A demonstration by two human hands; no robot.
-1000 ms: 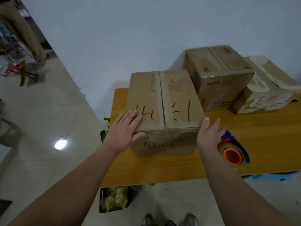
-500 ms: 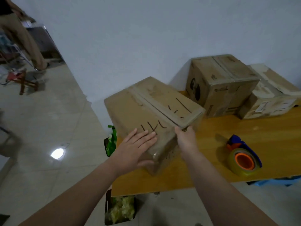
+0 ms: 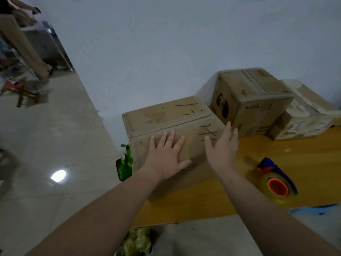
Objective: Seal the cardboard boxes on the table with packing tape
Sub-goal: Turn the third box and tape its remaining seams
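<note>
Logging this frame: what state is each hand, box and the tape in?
Near box: flaps closed, on the table.
Left hand: flat on the near box, fingers spread.
Right hand: open, at that box's right end.
Tape roll: lying on the table, untouched.
Back box: closed, by the wall.
Rightmost box: closed, beside it.

- Orange-brown wooden table.
- Marked cardboard box at the left end, under the flat left hand and against the right hand.
- Second cardboard box just beyond the grip, to the right.
- Pale worn box farther right, beside the second.
- Tape dispenser right of the grip, near the front edge.
</note>
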